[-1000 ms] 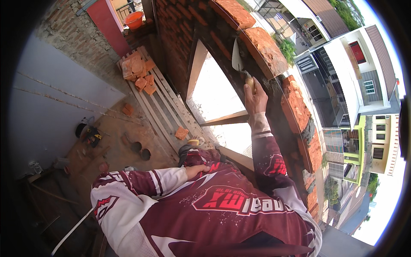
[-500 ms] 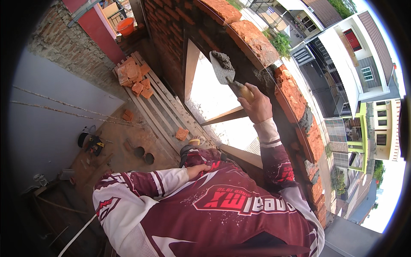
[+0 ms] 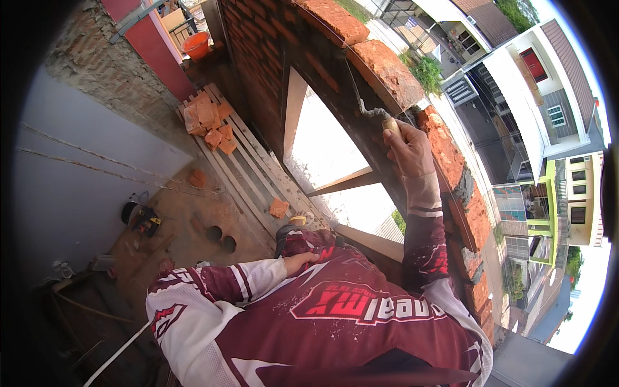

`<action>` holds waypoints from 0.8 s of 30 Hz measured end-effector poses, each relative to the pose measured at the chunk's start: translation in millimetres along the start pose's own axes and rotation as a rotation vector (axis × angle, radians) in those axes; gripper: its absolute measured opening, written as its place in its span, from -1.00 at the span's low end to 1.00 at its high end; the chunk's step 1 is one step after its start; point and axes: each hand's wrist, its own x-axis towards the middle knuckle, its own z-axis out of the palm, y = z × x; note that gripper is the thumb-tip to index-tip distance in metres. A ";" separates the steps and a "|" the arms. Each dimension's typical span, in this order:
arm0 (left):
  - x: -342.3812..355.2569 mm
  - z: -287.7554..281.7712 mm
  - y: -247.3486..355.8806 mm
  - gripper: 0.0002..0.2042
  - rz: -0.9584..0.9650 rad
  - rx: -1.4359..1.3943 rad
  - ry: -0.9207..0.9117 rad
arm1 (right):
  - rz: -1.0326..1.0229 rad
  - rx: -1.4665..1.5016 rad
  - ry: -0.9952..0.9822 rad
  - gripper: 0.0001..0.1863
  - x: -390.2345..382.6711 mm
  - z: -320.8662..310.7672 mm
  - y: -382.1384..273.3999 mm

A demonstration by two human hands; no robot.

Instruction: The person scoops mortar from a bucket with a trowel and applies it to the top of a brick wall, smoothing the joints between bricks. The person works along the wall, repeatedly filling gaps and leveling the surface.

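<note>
My right hand (image 3: pixel 406 145) is closed on the wooden handle of a trowel (image 3: pixel 390 122). Its steel blade, seen edge-on, reaches up along the dark mortared inner face of the curved brick wall, beside a pale red brick (image 3: pixel 387 77) in the top course. A thin string line runs along those bricks. Below the trowel is a white, bright triangular opening (image 3: pixel 322 142) framed with timber. My left hand (image 3: pixel 300 260) rests low against my clothing at my thigh, its fingers mostly hidden.
A slatted wooden platform (image 3: pixel 248 171) carries broken bricks (image 3: pixel 203 113). An orange bucket (image 3: pixel 195 45) stands top left. Below lie a floor (image 3: pixel 161 245) with tools (image 3: pixel 145 219), a grey wall (image 3: pixel 77 187) and hanging ropes. Houses (image 3: pixel 548 97) stand beyond the wall.
The trowel, flat with mortar on it half a second ago, is now turned edge-on against the wall. My right hand has moved right and slightly up since then. My left hand stays low.
</note>
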 end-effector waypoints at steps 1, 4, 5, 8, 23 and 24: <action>-0.6 -1.8 1.3 -0.67 0.019 0.033 -0.016 | -0.030 0.048 0.012 -0.55 -9.6 -3.4 5.5; -1.8 -4.5 1.7 -0.62 0.046 0.057 -0.041 | -0.114 0.003 -0.027 -0.56 -34.0 -6.0 24.9; -1.4 -5.2 1.9 -0.62 0.045 0.046 -0.039 | -0.059 0.002 -0.025 -0.56 -35.5 2.8 32.0; 1.2 -6.5 3.4 -0.64 0.022 0.083 -0.031 | 0.107 -0.170 -0.075 -0.60 -31.4 29.7 50.9; -8.4 -2.2 14.0 -0.67 -0.061 -0.013 -0.069 | -0.106 -0.474 0.064 -0.29 -2.2 104.1 92.4; -8.9 -1.5 14.2 -0.68 -0.075 -0.031 -0.071 | -0.108 -0.481 0.076 -0.28 3.0 102.8 90.9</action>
